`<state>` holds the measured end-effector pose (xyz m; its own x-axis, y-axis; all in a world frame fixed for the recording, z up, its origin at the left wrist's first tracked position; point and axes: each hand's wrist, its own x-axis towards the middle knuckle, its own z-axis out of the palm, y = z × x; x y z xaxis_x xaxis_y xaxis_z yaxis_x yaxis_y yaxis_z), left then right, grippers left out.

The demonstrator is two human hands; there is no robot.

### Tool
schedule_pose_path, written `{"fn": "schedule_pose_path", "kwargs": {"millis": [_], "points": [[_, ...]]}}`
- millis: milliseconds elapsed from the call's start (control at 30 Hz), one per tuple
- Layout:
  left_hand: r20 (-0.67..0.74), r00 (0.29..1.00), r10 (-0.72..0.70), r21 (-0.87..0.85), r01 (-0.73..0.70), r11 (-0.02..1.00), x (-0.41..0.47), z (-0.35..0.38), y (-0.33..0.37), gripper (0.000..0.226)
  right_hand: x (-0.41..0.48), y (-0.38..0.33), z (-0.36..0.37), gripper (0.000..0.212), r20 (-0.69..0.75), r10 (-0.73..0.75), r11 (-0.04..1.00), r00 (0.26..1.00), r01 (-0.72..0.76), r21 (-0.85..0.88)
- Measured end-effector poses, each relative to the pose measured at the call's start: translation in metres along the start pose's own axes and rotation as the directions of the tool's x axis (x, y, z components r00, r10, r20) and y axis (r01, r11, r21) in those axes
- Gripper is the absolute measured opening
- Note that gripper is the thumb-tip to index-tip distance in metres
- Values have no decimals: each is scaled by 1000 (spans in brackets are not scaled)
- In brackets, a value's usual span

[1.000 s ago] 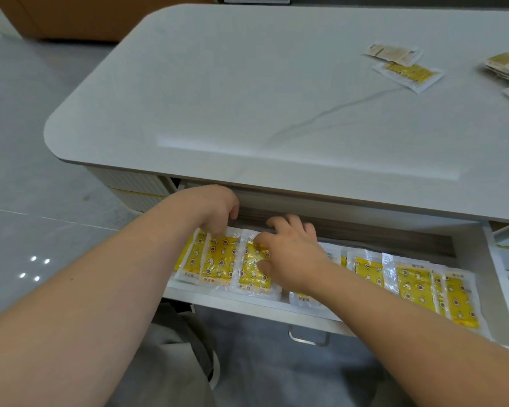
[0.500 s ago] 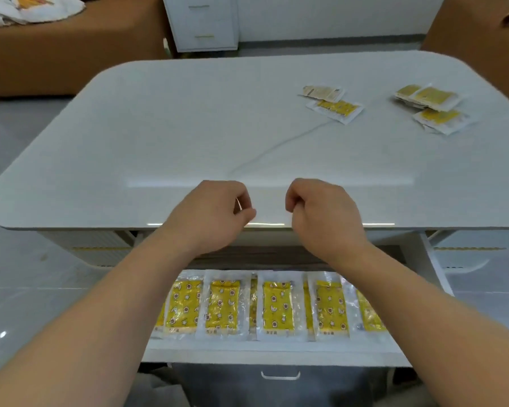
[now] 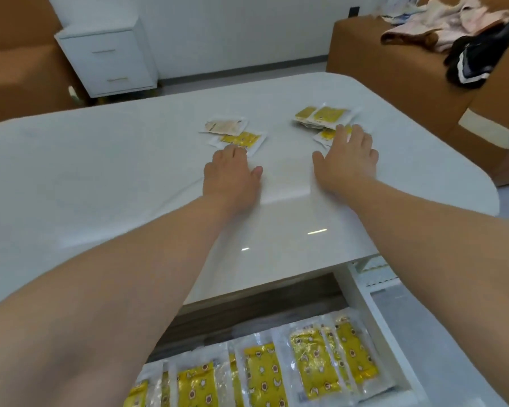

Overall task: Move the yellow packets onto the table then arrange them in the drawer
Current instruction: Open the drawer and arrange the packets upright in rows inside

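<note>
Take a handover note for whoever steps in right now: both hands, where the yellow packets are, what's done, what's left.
Left hand open, flat over the table, fingertips at the nearer packet of the left pair.
Right hand open, fingers over a loose packet beside the right pile. Nothing gripped.
Done: a row of packets lies in the open drawer.
Left: pick up the table packets and arrange them in the drawer.

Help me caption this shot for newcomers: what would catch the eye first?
Both hands lie flat far out on the white table, the left hand at a pair of packets, the right hand at a pile of yellow packets. Nearest the camera, a row of yellow packets lies side by side in the open drawer below the tabletop.
</note>
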<state>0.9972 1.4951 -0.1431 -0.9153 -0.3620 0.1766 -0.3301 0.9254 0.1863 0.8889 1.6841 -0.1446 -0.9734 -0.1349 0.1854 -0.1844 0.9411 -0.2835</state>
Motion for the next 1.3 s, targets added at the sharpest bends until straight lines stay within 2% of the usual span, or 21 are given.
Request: {"fn": "schedule_pose_path", "kwargs": {"millis": [167,400,500,600,800,1100,1200,1300], "points": [[20,1000,-11,105,9,994,59,13,9,59,57,3,4,86,74,-14,997,997,19,-72],[97,994,-45,156,29,987,61,32,8,61,81,-6,21,83,168,-89,968,982,124,-216],[75,997,-12,169,-1,986,44,23,7,55,57,-15,20,67,141,-153,947,978,186,-263],[95,995,9,186,-27,982,14,11,5,50,18,-27,14,54,180,-180,952,967,217,-215],[98,993,61,186,-79,979,-72,-20,-9,41,-69,-50,-19,38,285,-230,921,930,303,-244],[167,979,121,184,-152,971,-234,-72,-68,29,-215,-77,-37,21,229,-467,862,854,497,-97],[147,986,77,182,-104,978,-254,-81,-82,25,-226,-83,-41,22,248,-513,831,822,548,-94],[67,997,29,120,-37,992,-246,-84,-84,24,-222,-86,-48,29,232,-480,866,846,500,-29]]}}
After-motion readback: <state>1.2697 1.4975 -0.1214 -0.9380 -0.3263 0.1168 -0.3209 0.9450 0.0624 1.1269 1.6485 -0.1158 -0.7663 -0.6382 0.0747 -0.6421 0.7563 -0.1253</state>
